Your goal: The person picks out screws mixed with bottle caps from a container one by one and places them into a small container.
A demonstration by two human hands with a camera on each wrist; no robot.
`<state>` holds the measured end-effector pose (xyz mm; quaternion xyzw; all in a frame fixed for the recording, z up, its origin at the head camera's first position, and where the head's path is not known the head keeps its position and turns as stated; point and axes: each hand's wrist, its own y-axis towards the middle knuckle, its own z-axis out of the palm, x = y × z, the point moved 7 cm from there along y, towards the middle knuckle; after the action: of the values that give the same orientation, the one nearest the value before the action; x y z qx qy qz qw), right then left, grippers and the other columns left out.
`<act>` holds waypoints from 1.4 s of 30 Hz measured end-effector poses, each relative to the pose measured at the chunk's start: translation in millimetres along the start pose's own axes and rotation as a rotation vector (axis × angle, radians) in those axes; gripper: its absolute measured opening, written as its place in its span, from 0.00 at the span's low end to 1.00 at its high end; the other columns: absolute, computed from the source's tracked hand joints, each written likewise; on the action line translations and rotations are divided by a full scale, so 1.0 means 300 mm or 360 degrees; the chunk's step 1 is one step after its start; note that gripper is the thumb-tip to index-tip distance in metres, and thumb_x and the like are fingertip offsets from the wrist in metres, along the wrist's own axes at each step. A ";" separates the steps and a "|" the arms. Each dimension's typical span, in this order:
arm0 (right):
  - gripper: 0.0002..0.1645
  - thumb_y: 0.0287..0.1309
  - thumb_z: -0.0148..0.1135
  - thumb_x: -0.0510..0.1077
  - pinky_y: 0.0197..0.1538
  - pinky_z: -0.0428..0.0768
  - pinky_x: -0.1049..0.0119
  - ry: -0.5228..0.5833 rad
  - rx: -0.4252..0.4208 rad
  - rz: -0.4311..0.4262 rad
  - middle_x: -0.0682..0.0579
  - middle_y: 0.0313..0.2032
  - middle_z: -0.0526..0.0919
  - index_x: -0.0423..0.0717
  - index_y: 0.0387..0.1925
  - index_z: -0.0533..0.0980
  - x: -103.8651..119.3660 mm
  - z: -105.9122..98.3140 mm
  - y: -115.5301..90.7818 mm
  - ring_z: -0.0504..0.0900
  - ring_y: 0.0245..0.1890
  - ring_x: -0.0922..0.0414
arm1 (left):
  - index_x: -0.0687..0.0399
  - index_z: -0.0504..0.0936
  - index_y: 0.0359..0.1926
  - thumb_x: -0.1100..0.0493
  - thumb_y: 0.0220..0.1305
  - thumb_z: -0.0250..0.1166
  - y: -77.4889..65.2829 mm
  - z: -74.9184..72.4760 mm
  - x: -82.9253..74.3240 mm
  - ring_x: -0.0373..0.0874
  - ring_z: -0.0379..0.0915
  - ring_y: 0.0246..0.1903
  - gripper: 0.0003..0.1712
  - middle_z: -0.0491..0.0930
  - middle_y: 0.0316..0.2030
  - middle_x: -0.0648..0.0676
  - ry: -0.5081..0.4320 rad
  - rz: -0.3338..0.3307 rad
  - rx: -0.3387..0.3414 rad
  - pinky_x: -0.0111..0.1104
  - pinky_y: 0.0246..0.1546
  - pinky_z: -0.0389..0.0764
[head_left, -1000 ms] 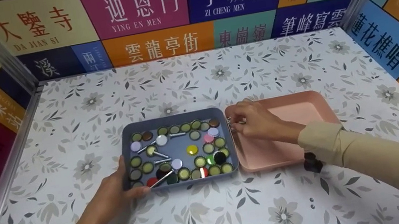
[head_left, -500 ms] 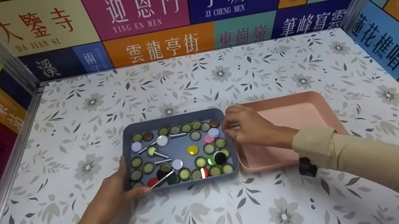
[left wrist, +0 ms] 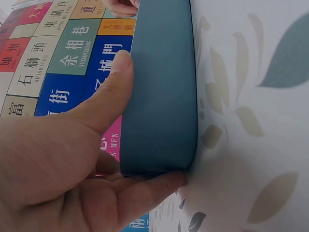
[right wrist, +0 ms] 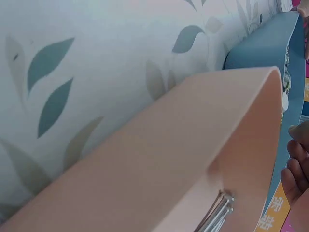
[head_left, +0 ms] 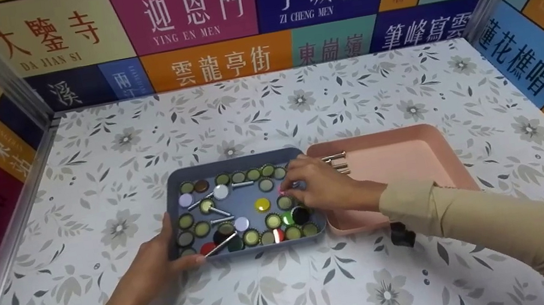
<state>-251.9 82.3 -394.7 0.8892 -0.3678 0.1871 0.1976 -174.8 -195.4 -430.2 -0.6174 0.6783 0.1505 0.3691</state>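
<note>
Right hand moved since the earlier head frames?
Yes, left: the right hand went from the left edge of the pink tray to reach over the blue tray.

Left hand (head_left: pixel 151 258): thumb (left wrist: pixel 104 94) spread from fingers (left wrist: pixel 149 195) | right hand (head_left: pixel 317 184): fingers bent | both forearms (head_left: pixel 473 213) angled inward

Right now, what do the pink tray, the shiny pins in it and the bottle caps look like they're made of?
Pink tray: probably plastic, perhaps painted metal; smooth, satiny, evenly colored. Silvery pins: likely metal, polished; bright glints run along them. Bottle caps: probably thin metal, given the crimped rims; the yellow one looks glossy.
</note>
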 end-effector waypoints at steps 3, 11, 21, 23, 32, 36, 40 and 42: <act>0.07 0.57 0.69 0.37 0.48 0.78 0.57 0.0011 0.0015 -0.0038 0.48 0.36 0.85 0.42 0.39 0.87 0.014 0.013 0.005 0.78 0.41 0.52 | 0.68 0.33 0.77 0.44 0.56 0.74 0.000 0.003 0.003 0.64 0.69 0.66 0.70 0.70 0.66 0.73 -0.0014 -0.0018 0.0012 0.56 0.72 0.63; 0.09 0.57 0.69 0.37 0.47 0.82 0.60 0.0026 0.0069 -0.0093 0.48 0.38 0.88 0.41 0.40 0.87 0.043 0.039 0.021 0.80 0.42 0.52 | 0.68 0.33 0.77 0.43 0.56 0.73 -0.002 0.000 0.005 0.65 0.66 0.68 0.70 0.67 0.68 0.73 -0.0014 -0.0025 0.0009 0.56 0.73 0.61; 0.11 0.58 0.69 0.38 0.57 0.82 0.55 0.0033 0.0185 -0.0137 0.48 0.42 0.89 0.42 0.44 0.86 0.085 0.070 0.046 0.84 0.48 0.50 | 0.71 0.35 0.77 0.46 0.57 0.74 -0.010 -0.005 -0.009 0.63 0.73 0.62 0.68 0.74 0.62 0.75 0.0039 0.0074 -0.0033 0.56 0.69 0.67; 0.10 0.59 0.69 0.39 0.57 0.81 0.54 0.0038 0.0192 -0.0158 0.47 0.41 0.89 0.42 0.43 0.87 0.092 0.075 0.051 0.84 0.47 0.49 | 0.71 0.35 0.77 0.46 0.56 0.74 -0.011 -0.004 -0.009 0.63 0.74 0.61 0.69 0.74 0.61 0.75 0.0035 0.0070 -0.0032 0.56 0.69 0.68; 0.09 0.58 0.71 0.41 0.50 0.79 0.55 0.0012 0.0214 -0.0223 0.48 0.36 0.88 0.43 0.40 0.87 0.115 0.095 0.071 0.83 0.42 0.49 | 0.70 0.34 0.77 0.44 0.57 0.73 -0.003 -0.006 -0.005 0.65 0.68 0.66 0.69 0.69 0.66 0.74 0.0007 0.0031 -0.0013 0.56 0.72 0.62; 0.10 0.58 0.71 0.42 0.54 0.79 0.55 0.0001 0.0254 -0.0197 0.48 0.39 0.89 0.42 0.41 0.87 0.125 0.106 0.082 0.83 0.44 0.49 | 0.69 0.34 0.77 0.44 0.57 0.73 -0.003 -0.008 -0.007 0.65 0.68 0.66 0.69 0.70 0.66 0.74 0.0000 0.0033 -0.0014 0.56 0.72 0.63; 0.11 0.58 0.71 0.43 0.56 0.80 0.55 -0.0004 0.0322 -0.0158 0.48 0.43 0.89 0.43 0.43 0.86 0.135 0.124 0.092 0.82 0.49 0.50 | 0.69 0.34 0.77 0.46 0.57 0.74 -0.006 -0.007 -0.008 0.65 0.70 0.64 0.69 0.72 0.64 0.73 -0.0007 0.0056 -0.0019 0.57 0.71 0.65; 0.12 0.59 0.70 0.43 0.56 0.81 0.55 0.0014 0.0357 -0.0135 0.48 0.44 0.88 0.43 0.43 0.86 0.140 0.134 0.096 0.82 0.50 0.50 | 0.69 0.34 0.77 0.46 0.57 0.74 -0.007 -0.005 -0.008 0.65 0.71 0.64 0.68 0.72 0.64 0.73 -0.0010 0.0061 -0.0017 0.57 0.71 0.65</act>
<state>-237.6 19.6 -402.8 0.9197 -0.3057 0.2224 0.1061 -173.4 -195.0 -426.9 -0.6058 0.6880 0.1631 0.3648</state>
